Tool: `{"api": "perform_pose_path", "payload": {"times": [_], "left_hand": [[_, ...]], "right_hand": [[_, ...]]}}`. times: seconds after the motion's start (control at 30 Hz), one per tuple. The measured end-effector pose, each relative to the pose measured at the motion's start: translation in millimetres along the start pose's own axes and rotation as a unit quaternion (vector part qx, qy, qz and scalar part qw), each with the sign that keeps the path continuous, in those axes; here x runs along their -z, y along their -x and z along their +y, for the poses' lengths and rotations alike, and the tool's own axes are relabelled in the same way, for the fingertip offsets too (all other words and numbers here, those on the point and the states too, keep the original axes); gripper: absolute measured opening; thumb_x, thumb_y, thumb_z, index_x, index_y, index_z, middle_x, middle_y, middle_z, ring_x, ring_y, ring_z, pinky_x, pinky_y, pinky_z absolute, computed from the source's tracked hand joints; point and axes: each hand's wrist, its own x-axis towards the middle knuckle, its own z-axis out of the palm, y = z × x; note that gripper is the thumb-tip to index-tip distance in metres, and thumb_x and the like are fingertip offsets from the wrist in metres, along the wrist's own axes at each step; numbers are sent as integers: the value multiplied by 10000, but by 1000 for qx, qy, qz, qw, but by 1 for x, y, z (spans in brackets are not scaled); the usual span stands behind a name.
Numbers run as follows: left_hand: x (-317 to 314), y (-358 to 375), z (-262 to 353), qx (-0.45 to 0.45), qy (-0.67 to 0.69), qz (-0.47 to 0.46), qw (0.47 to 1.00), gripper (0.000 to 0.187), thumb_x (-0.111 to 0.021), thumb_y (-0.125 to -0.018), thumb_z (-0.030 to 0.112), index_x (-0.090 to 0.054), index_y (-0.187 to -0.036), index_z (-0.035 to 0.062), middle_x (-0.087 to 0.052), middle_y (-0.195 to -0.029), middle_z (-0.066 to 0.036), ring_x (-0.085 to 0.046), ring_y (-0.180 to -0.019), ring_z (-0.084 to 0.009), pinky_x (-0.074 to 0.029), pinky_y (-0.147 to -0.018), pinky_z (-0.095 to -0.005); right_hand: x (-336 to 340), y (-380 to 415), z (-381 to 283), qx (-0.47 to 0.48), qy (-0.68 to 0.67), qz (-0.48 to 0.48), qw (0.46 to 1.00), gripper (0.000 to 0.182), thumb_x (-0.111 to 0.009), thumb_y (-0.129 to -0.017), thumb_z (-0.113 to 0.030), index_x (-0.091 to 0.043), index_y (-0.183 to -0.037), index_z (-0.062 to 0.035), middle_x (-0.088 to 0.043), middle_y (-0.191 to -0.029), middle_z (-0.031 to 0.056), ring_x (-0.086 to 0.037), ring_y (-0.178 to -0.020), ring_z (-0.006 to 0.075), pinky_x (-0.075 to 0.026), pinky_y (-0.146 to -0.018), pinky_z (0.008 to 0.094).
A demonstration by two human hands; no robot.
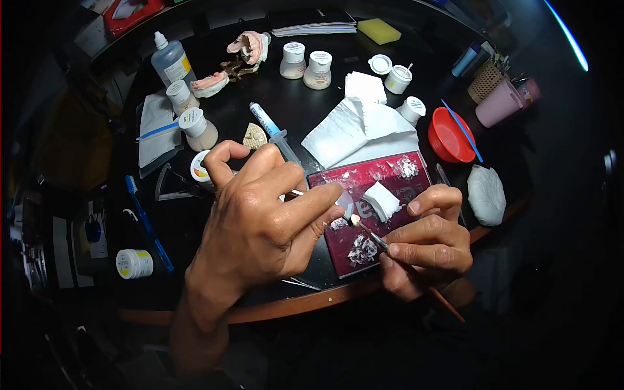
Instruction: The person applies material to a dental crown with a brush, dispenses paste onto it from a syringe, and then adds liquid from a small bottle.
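Note:
My left hand (257, 211) is closed over a thin, pale tool (296, 192), most of it hidden by the fingers. Just past its fingertips is a small cream-coloured piece (355, 220), perhaps a tooth crown; what supports it cannot be made out. My right hand (432, 244) grips a slim brush (446, 303) with a reddish-brown handle, its tip touching or very close to the cream piece. Both hands are above a dark red slab (335, 250) bearing a white pasty mound (362, 251), a second mound (407, 168) and a folded white pad (382, 201).
White tissues (338, 133) lie behind the slab. A red bowl (448, 140) with a blue stick stands right. Powder bottles (197, 130), a syringe (266, 120) and dental models (249, 49) stand left and behind. The table's wooden edge (312, 302) runs in front.

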Motion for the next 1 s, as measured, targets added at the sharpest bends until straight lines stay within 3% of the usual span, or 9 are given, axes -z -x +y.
{"api": "perform_pose_path", "payload": {"times": [0.57,1.0], "left_hand": [[0,1,-1,1,6,-3,1000,229,-830,-841,197,-830,-1068,168,-560,-686,53,-524,-751,-144,-277,-928,-432],[-1,2,-1,8,23,-22,999,216,-830,-855,218,-834,-1061,152,-542,-673,33,-492,-701,-148,-280,-854,-392]], "right_hand": [[1,-2,-1,0,6,-5,1000,255,-795,-646,-53,-769,-895,-102,-741,-789,-11,-599,-944,249,-472,-797,329],[3,2,-9,-11,55,-34,998,317,-831,-637,-76,-763,-930,-176,-751,-895,-53,-594,-973,220,-444,-777,366]]}}
